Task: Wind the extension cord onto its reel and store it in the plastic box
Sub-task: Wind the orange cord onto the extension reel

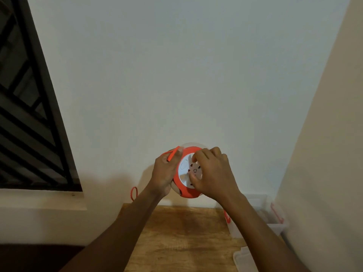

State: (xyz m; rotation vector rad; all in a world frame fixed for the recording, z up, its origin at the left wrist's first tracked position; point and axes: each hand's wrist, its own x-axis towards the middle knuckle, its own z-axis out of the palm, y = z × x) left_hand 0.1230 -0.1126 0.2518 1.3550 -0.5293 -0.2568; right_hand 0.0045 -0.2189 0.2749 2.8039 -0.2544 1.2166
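Above wooden table [176, 232], both hands gripping orange reel [186, 190], no legible writing

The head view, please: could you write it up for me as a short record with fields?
reel: orange and white, held up in front of the wall
left hand: grips the reel's side and the orange cord
right hand: fingers curled on the white face
plastic box: clear, on the wooden table, right side
lid: near the box

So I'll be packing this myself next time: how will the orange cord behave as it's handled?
Probably floppy: the orange cord bends over the left hand and loops slackly below. Likely light, since it hangs from the reel without dragging it. It may snag on the table edge.
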